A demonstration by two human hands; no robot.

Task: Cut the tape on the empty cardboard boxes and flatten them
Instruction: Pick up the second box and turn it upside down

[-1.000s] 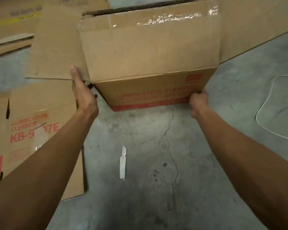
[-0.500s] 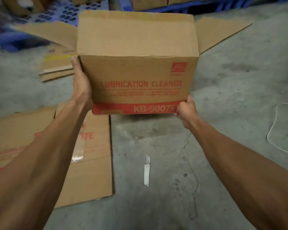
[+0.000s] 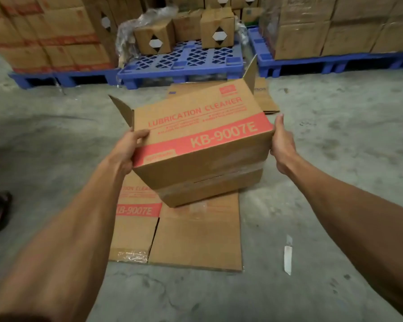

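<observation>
A concrete floor (image 3: pixel 335 159) is filling most of the view, grey and stained. At the far end, blue pallets (image 3: pixel 182 63) are standing in a row and are carrying stacked cartons (image 3: pixel 56 31), some under clear wrap. In the middle, the person is holding a cardboard box (image 3: pixel 200 140) in the air, tilted, with the red print "LUBRICATION CLEANER" and "KB-9007E" facing up. Its taped bottom seam is turning toward the camera, and two open flaps are sticking out at the far side. Below the box, flattened boxes (image 3: pixel 196 238) are lying flat on the floor, side by side. The left hand (image 3: pixel 128 149) is gripping the near left corner of the box, with the thumb curled over the printed face. The right hand (image 3: pixel 282 145) is pressing on the right side with the thumb straight up along the edge; its fingers are hidden behind the box. A knife (image 3: pixel 288 255) is lying on the floor to the right, well apart from both hands.
</observation>
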